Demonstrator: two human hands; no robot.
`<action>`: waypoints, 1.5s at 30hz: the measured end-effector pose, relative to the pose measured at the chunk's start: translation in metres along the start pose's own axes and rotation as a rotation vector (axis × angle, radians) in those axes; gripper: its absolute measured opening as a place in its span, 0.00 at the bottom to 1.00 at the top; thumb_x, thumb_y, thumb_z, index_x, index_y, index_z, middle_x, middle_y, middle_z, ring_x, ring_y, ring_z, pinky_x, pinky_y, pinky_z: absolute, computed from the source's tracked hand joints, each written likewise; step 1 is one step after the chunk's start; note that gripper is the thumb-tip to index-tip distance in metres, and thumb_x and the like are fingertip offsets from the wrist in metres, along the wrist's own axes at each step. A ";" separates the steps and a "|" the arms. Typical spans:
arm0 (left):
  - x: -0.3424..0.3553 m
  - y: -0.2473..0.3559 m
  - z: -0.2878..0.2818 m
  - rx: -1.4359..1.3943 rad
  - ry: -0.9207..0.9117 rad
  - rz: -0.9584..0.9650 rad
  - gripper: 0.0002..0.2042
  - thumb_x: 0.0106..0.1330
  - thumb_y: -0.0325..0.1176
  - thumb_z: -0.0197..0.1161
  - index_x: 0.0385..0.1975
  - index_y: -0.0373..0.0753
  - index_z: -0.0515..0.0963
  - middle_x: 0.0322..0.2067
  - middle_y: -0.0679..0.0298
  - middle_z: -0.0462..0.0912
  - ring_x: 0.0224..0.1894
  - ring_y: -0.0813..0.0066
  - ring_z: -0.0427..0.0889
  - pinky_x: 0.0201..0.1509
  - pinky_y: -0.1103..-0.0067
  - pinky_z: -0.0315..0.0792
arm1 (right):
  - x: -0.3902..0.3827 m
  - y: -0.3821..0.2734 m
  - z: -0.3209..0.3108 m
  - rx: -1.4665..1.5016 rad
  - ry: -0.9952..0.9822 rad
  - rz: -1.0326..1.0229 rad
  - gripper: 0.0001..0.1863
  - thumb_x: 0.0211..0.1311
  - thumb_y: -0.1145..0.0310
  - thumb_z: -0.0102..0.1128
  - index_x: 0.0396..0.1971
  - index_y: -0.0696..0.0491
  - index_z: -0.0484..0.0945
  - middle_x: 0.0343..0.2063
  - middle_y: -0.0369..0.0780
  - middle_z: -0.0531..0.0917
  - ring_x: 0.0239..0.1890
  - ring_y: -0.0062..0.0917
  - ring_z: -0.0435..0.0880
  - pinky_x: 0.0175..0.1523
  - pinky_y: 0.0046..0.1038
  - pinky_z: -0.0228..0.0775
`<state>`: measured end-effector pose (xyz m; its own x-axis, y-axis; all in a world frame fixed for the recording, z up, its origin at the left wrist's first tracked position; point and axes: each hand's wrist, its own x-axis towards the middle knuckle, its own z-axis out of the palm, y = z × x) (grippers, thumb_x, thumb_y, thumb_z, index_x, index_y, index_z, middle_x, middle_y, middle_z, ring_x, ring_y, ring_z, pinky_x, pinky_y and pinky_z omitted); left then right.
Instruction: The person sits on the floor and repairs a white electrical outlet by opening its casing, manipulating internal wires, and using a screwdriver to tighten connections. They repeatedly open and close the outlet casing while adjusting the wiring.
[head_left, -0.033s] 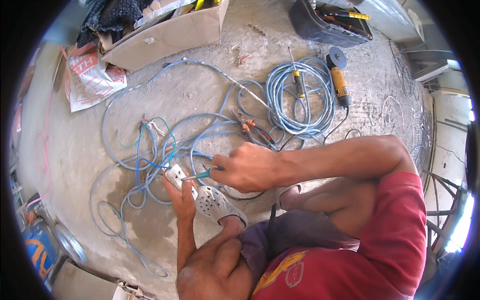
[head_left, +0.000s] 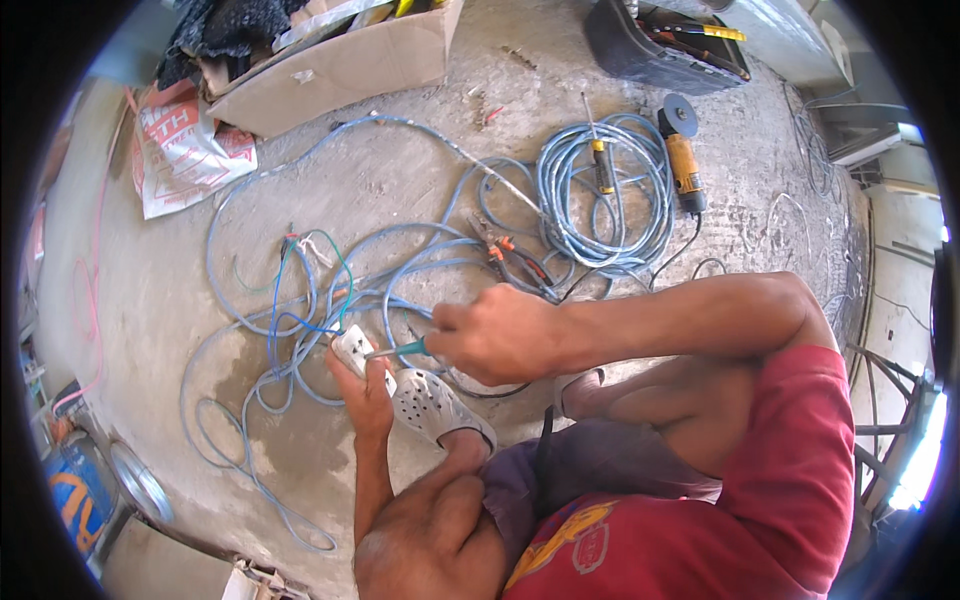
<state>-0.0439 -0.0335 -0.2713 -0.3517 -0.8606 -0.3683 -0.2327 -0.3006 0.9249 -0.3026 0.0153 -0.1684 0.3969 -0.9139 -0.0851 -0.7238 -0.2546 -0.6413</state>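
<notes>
My left hand [head_left: 364, 392] grips a white power socket [head_left: 351, 347], thumb along its near side. Blue wire [head_left: 300, 321] and green wire [head_left: 350, 285] run from its far end toward the cable on the floor. My right hand [head_left: 500, 335] is closed around a screwdriver [head_left: 408, 349] with a teal handle, most of it hidden in the fist. The screwdriver's metal shaft points left, its tip at the socket's face; the exact contact is too small to tell. Below the socket is my pale perforated clog [head_left: 430, 408].
Loose blue cable [head_left: 215, 265] loops over the concrete, leading to a coil [head_left: 545, 190]. A yellow-handled screwdriver [head_left: 601, 168] lies on the coil. Orange-and-black pliers [head_left: 512, 262] and a yellow angle grinder [head_left: 684, 165] lie nearby. Farther back are a cardboard box [head_left: 340, 75] and black toolbox [head_left: 625, 60].
</notes>
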 end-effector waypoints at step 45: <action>0.010 -0.009 0.006 0.188 0.001 0.160 0.27 0.66 0.31 0.54 0.62 0.31 0.53 0.40 0.51 0.78 0.41 0.60 0.80 0.47 0.69 0.72 | 0.029 -0.003 -0.029 0.269 -0.085 0.087 0.18 0.46 0.80 0.59 0.42 0.61 0.79 0.36 0.44 0.80 0.33 0.32 0.82 0.31 0.29 0.73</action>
<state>-0.0509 -0.0366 -0.2842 -0.3965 -0.8918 -0.2180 -0.3391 -0.0783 0.9375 -0.3051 -0.0194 -0.1470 0.3942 -0.8958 -0.2052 -0.5865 -0.0733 -0.8067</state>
